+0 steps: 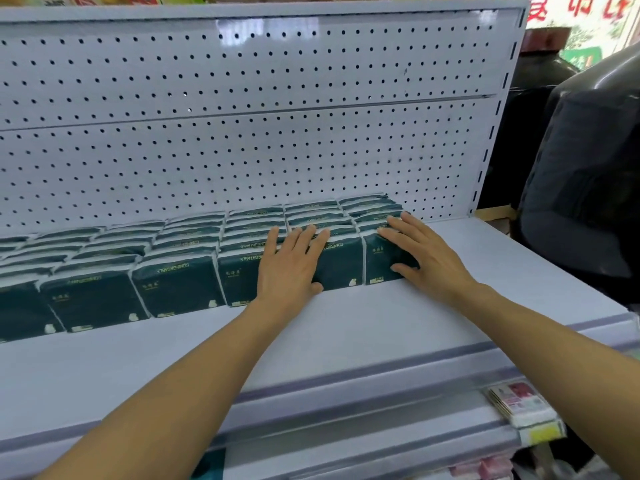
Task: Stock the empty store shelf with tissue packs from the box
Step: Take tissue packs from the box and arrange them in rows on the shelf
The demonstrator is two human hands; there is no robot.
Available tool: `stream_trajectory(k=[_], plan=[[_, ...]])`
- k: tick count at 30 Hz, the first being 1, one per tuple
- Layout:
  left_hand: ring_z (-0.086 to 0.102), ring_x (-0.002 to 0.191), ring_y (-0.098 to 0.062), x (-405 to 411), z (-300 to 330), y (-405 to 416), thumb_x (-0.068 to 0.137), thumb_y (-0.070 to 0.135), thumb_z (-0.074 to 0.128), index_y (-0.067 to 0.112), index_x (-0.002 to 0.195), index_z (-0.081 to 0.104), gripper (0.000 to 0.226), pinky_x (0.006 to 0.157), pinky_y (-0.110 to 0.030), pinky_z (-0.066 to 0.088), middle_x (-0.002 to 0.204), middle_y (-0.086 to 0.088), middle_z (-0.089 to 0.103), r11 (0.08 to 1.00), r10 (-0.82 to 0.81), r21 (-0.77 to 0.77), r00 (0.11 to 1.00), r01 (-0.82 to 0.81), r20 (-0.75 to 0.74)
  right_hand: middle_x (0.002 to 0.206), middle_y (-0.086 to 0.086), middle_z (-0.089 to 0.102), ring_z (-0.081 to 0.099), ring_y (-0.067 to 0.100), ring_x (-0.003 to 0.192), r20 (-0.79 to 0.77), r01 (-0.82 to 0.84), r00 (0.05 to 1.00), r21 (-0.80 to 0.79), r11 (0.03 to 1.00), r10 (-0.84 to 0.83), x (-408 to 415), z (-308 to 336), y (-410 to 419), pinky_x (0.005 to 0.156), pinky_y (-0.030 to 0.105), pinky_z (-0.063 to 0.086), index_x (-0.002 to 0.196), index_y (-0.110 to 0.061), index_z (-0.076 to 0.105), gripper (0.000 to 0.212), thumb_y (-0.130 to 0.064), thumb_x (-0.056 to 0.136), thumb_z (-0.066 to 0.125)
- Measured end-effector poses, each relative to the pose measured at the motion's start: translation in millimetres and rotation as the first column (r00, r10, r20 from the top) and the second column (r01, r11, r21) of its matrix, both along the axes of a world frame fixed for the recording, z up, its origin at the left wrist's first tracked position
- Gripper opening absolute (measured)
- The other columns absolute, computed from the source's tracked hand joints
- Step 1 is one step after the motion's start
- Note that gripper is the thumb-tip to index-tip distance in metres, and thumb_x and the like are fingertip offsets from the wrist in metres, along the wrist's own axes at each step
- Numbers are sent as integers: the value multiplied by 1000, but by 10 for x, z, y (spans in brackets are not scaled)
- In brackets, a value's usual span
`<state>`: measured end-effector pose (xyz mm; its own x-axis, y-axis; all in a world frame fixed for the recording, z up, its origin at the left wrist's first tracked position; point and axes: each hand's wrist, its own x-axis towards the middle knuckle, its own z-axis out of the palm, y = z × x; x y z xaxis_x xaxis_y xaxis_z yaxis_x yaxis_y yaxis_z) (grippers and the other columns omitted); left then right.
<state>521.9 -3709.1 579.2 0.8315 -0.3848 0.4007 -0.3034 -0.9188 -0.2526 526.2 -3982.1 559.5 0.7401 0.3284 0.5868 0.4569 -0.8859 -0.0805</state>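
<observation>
You have most of the row done: dark green tissue packs point(180, 278) stand upright in files along the back of the shelf point(346, 327), running from the left edge of view to a last file near the right end. Your left hand point(291, 265) lies flat, fingers straight, pressed against the front face and top of one front pack. Your right hand point(419, 251) is also released, fingers straight over the top of the end pack point(379, 258) and its thumb against that pack's right side, as if squaring it up. Neither hand is grasping anything.

What is left, by my judgement: a bare stretch of shelf between the end pack and the right upright point(491, 133), perhaps room for one more file, and a wide bare strip in front of the whole row. The box is not in view, so you cannot tell how many packs remain.

For moving, the pegboard back panel point(242, 133) stops the packs behind, the front lip point(381, 372) is well clear of them, and a dark bulky thing point(585, 188) crowds the right end.
</observation>
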Motion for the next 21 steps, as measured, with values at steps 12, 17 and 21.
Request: stream_trajectory(k=[12, 17, 21], plan=[[1, 152, -19, -258, 182, -14, 91, 61, 51, 27, 156, 6, 85, 120, -51, -7, 164, 2, 9, 991, -9, -134, 999, 4, -35, 162, -4, 13, 4, 17, 149, -102, 208, 972, -52, 977, -213, -325, 307, 385, 120, 52, 7, 150, -31, 27, 70, -46, 90, 60], [16, 149, -24, -833, 171, 195, 91, 61, 51, 28, 156, 15, 81, 122, -49, 4, 162, 2, 22, 951, -24, -307, 999, 36, 45, 147, 5, 44, 44, 27, 132, 152, 115, 980, 84, 990, -127, -903, 437, 680, 108, 49, 38, 139, -20, 46, 56, -36, 89, 64], [47, 130, -26, -1444, -7, 499, 86, 51, 65, 22, 149, 37, 75, 114, -50, 30, 143, -2, 51, 908, -26, -409, 988, 89, 155, 138, 4, 54, 54, 25, 121, 234, 1, 972, 109, 994, -26, -1389, 315, 957, 91, 42, 48, 138, -17, 49, 51, -35, 92, 60]])
